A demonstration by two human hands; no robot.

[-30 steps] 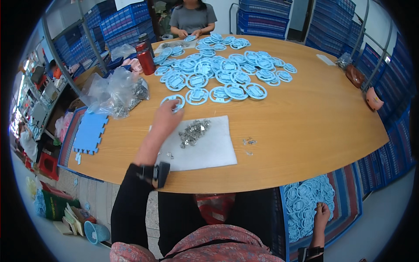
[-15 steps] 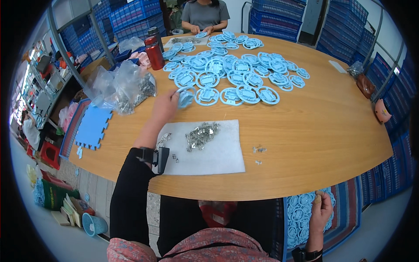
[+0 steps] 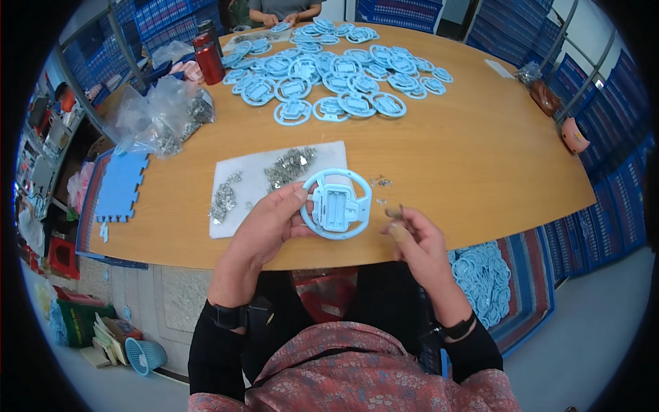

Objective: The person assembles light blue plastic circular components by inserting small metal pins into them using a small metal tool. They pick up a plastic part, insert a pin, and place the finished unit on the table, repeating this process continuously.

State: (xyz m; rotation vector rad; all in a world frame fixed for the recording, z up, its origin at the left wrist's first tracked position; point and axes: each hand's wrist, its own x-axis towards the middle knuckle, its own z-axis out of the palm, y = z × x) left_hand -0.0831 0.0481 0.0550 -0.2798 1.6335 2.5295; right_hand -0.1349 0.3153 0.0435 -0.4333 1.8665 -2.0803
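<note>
Over the table edge, left hand [image 3: 271, 223] gripping blue ring part [image 3: 336, 204], right hand [image 3: 417, 237] just beside, fingers pinched on something tiny

Left hand [image 3: 271, 223] grips light-blue ring part [image 3: 336, 204] over counter [image 3: 467, 158] edge.
Right hand [image 3: 415, 237] beside it, fingertips pinched; white sheet [image 3: 257, 182] with metal bits behind.

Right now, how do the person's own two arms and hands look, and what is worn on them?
Both arms wear long black sleeves ending at the wrists. The left wrist carries a black band with a bulky black device; the right wrist carries a slimmer black wristband. The left hand and the right hand are bare, without gloves, and no rings are visible on the fingers.
</note>
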